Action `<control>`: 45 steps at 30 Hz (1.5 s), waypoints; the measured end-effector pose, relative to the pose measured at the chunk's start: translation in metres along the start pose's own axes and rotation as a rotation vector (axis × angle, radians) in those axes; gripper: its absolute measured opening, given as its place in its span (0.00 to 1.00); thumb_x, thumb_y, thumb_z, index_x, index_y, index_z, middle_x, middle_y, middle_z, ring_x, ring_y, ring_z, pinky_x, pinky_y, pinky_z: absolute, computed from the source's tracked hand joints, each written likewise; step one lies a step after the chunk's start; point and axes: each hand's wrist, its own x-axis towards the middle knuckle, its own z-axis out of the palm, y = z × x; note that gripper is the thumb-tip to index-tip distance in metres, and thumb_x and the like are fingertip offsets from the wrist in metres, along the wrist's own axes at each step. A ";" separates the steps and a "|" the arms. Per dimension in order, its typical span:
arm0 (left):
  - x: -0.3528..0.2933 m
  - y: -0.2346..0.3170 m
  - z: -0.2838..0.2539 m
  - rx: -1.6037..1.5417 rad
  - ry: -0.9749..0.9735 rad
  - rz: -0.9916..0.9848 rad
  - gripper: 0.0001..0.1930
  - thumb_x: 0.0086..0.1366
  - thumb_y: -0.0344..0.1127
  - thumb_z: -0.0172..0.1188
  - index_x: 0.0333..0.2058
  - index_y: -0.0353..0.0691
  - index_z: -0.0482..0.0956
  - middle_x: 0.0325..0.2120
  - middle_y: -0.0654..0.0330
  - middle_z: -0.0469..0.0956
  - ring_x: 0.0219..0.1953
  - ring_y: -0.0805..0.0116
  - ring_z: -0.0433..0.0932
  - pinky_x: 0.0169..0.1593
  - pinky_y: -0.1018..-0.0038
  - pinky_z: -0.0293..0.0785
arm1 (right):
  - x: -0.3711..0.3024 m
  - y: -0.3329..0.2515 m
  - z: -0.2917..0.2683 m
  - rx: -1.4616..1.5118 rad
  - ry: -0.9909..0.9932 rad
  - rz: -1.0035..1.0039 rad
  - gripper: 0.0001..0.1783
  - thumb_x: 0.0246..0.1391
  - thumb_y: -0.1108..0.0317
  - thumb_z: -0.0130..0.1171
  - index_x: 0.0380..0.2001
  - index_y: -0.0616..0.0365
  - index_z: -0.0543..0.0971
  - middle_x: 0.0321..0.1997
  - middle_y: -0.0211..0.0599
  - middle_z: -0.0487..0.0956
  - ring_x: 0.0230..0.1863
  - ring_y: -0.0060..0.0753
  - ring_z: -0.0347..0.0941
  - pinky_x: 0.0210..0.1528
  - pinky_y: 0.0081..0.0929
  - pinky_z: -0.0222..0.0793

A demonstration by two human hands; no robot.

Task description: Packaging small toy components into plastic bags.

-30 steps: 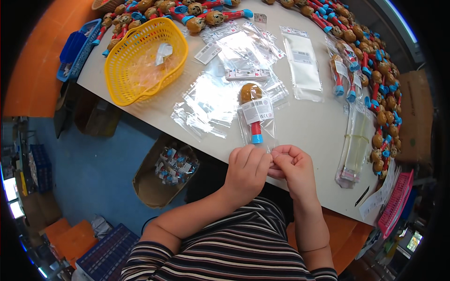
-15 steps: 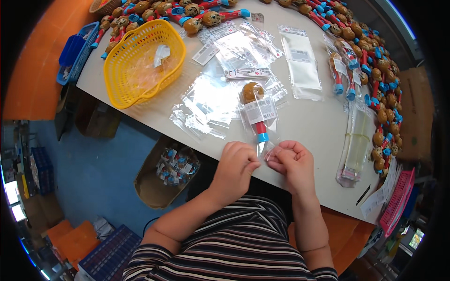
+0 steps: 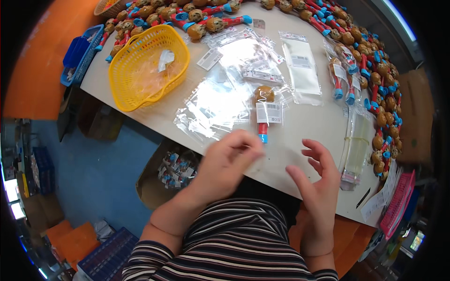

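A doll-like toy with a brown round head [image 3: 265, 93], a red stem and a blue end lies in a clear plastic bag with a white label [image 3: 269, 113], close to the table's front edge. My left hand [image 3: 227, 161] is just below and left of the toy's blue end. Its fingers are curled toward the thumb and blurred; whatever they pinch, if anything, is hidden. To the right of the toy, my right hand [image 3: 321, 180] hovers over the table edge, thumb and fingers spread, holding nothing.
Loose clear bags [image 3: 215, 100] spread left of the toy. A yellow basket [image 3: 117, 79] holds clear film scraps. A stack of clear bags [image 3: 302, 70], a banded bundle [image 3: 357, 145] and many toys [image 3: 382, 98] lie right. Below the table, an open carton [image 3: 150, 187] contains bagged toys.
Both hands have come off the bag's lower end. The right moved right and opened; the left shifted slightly left, fingers still curled. The bagged toy stays lying on the table.
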 end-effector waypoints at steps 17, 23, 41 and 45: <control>0.019 -0.021 -0.020 0.754 0.027 0.301 0.11 0.55 0.23 0.64 0.39 0.34 0.78 0.37 0.55 0.78 0.43 0.60 0.77 0.46 0.72 0.72 | 0.160 0.087 -0.028 0.222 -0.255 0.386 0.10 0.60 0.68 0.58 0.33 0.66 0.80 0.23 0.30 0.79 0.22 0.16 0.74 0.26 0.17 0.72; 0.013 -0.011 -0.017 0.419 0.287 0.199 0.21 0.53 0.20 0.65 0.48 0.35 0.76 0.45 0.53 0.75 0.44 0.64 0.78 0.46 0.73 0.77 | 0.165 0.041 -0.002 0.346 -0.310 0.270 0.10 0.60 0.68 0.58 0.35 0.67 0.81 0.26 0.33 0.81 0.25 0.19 0.77 0.29 0.17 0.76; 0.095 0.056 -0.175 1.346 0.655 0.231 0.10 0.55 0.26 0.64 0.38 0.36 0.84 0.48 0.48 0.78 0.52 0.50 0.76 0.53 0.56 0.73 | 0.067 0.024 0.008 -0.064 -0.276 -0.263 0.15 0.50 0.79 0.64 0.43 0.63 0.79 0.33 0.42 0.81 0.32 0.34 0.78 0.35 0.26 0.75; 0.087 0.060 -0.172 1.779 0.573 0.151 0.20 0.56 0.33 0.66 0.49 0.44 0.80 0.66 0.48 0.58 0.68 0.40 0.52 0.62 0.33 0.52 | 0.017 0.055 -0.003 -0.244 -0.189 -0.435 0.17 0.43 0.79 0.66 0.40 0.57 0.81 0.36 0.40 0.79 0.33 0.40 0.78 0.35 0.29 0.75</control>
